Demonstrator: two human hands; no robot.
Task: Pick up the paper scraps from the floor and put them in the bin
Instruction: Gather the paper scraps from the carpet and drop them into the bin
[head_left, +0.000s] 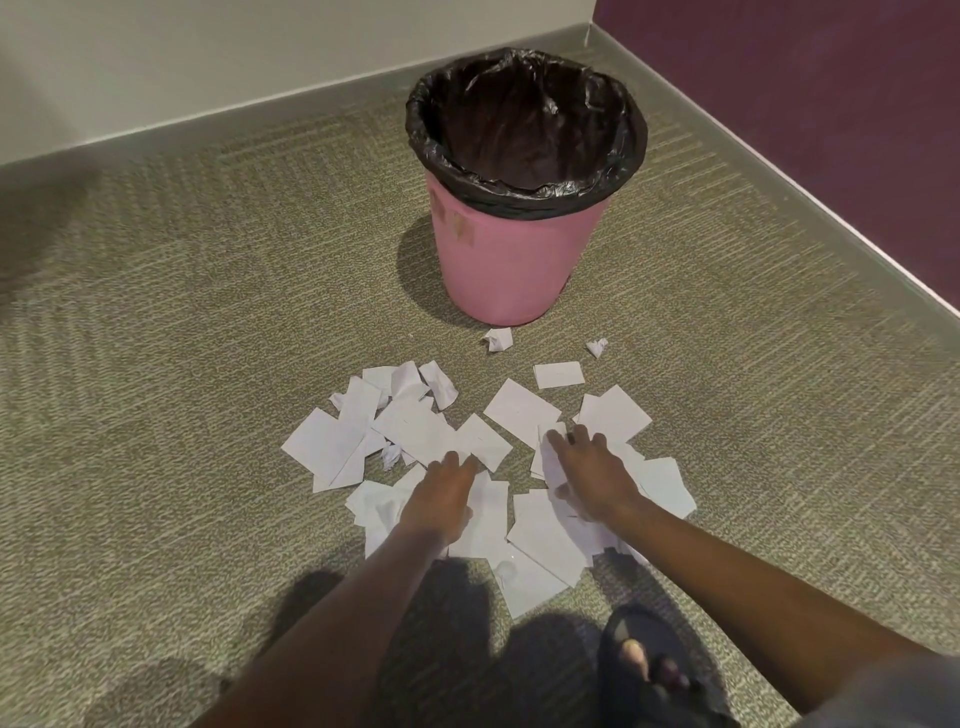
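- My left hand (441, 499) lies palm down on the scraps (415, 431), fingers nearly straight, holding nothing.
- My right hand (587, 478) is just beside it, fingers spread and pressing on more sheets. I cannot tell whether the thumb has caught an edge, but I see no closed grasp.
- The scraps lie in a loose, overlapping heap under and around both palms, fanning out to the left of my left hand and ahead of my right. I see none in the bin (514, 260), as far as I can look into it.
- The bin stands upright ahead of my hands, well beyond my fingertips, with its black liner (519, 67) folded over the rim.
- A crumpled ball (497, 340) and a smaller ball (597, 347) sit between my fingertips and the bin's base, apart from the heap. I judge them easy to miss in a scoop.
- Risk: flat sheets on carpet (208, 338) offer my fingers no edge, so raking inward may only slide them about.
- Risk: a loose two-handed bundle could shed sheets on the way to the bin, since nothing binds them.
- Risk: the liner looks slack at the rim, so a careless drop could leave paper on the fold or tip the bin, if it is light.
- Risk: my foot (644, 670) is behind my right hand, near the heap's closest edge, and could pin a sheet.
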